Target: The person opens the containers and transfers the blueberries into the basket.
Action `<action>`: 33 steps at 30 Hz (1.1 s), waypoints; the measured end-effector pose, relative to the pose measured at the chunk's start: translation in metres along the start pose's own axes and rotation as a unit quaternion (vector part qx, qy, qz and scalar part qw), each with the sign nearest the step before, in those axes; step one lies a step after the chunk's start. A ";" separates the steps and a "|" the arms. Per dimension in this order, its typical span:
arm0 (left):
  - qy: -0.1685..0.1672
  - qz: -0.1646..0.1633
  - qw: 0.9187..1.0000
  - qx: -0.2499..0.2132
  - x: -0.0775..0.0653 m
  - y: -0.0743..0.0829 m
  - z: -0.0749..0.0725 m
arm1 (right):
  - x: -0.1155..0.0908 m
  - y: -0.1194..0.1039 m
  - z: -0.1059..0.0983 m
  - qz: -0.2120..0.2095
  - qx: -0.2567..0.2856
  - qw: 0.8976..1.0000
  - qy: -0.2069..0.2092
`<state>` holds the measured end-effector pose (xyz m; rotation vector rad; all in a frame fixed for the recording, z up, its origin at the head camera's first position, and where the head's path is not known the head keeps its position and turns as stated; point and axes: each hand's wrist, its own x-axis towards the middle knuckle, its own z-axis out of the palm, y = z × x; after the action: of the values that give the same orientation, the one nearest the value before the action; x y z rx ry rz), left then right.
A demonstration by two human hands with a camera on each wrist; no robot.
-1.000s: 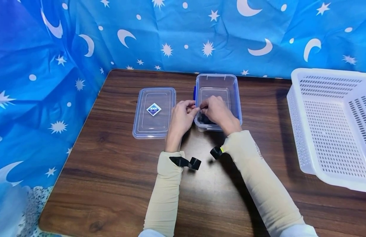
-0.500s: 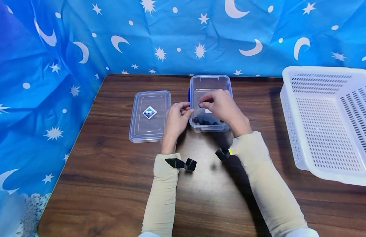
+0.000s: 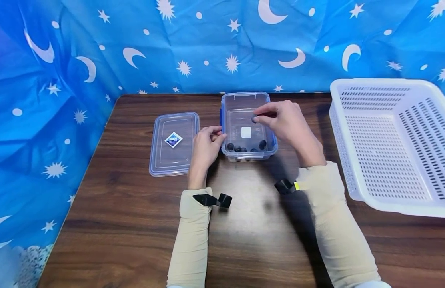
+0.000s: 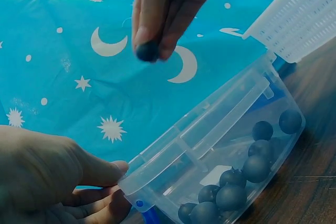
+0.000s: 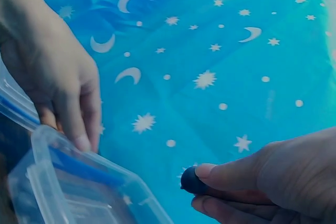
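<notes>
A clear plastic box with blue side clips stands uncovered on the table. Inside it, gathered towards the near end, lie several blueberries. My left hand pinches the box's left rim, thumb on top and fingers on the outside. Between thumb and fingertips, my right hand holds one blueberry, raised over the right part of the box in the head view. A white square label shows on the box floor.
The clear lid with a blue diamond sticker lies flat left of the box. To the right stands a large white slotted basket. A blue curtain with moons and stars hangs behind the wooden table.
My right hand has lifted out of the box's left side and moved right and up, a blueberry in its fingertips. My left hand stays at the rim. The head view has shifted a little right.
</notes>
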<state>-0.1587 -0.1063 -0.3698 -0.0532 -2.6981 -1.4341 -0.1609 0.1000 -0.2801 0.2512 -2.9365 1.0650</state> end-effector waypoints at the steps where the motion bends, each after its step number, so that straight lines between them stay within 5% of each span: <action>1: 0.000 0.000 1.000 -0.001 0.000 0.000 0.000 | -0.002 0.002 -0.004 -0.001 0.000 1.000 0.005; 11: 0.006 0.003 1.000 0.002 -0.001 0.001 0.002 | -0.016 0.022 -0.037 0.010 -0.025 0.998 0.050; 33: -0.003 -0.012 1.000 0.020 -0.001 0.001 0.003 | -0.040 0.057 -0.083 0.090 0.032 0.993 0.071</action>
<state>-0.1575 -0.1035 -0.3710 -0.0224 -2.7395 -1.3890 -0.1336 0.2015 -0.2550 -0.0869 -2.8437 1.1463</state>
